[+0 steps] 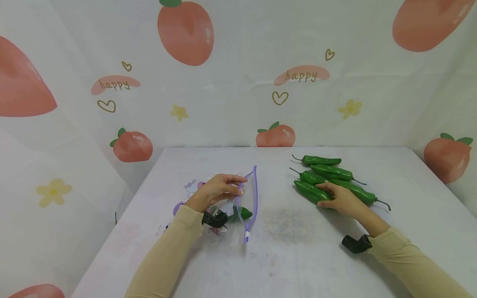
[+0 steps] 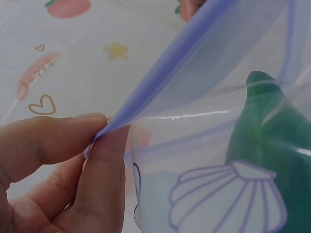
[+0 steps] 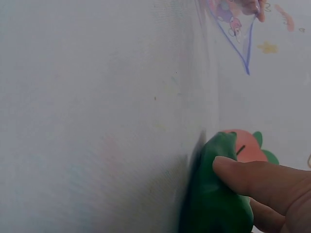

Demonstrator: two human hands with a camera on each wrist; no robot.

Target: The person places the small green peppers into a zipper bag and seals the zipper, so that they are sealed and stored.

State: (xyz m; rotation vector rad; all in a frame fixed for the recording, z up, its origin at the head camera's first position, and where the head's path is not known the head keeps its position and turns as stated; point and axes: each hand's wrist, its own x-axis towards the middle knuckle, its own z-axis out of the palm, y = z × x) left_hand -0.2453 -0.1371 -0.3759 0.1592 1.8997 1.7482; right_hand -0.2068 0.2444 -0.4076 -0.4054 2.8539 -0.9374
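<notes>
My left hand (image 1: 220,190) pinches the purple rim of a clear, printed zip bag (image 1: 255,192) between thumb and fingers. The bag's mouth gapes toward the right. Inside it lies a green pepper (image 1: 244,213), also visible through the plastic in the left wrist view as a green pepper (image 2: 262,126) behind a printed shell. On the right, my right hand (image 1: 342,200) holds the nearest green pepper (image 1: 309,192), thumb on one side and fingers on the other. In the right wrist view, the thumb presses this pepper (image 3: 218,189); part of the fingers is hidden.
Several more green peppers (image 1: 331,172) lie grouped just beyond the right hand, stems pointing different ways. The white table (image 1: 275,265) has a greyish stain between the bag and the peppers. A fruit-printed cloth (image 1: 231,99) hangs behind the table's back edge.
</notes>
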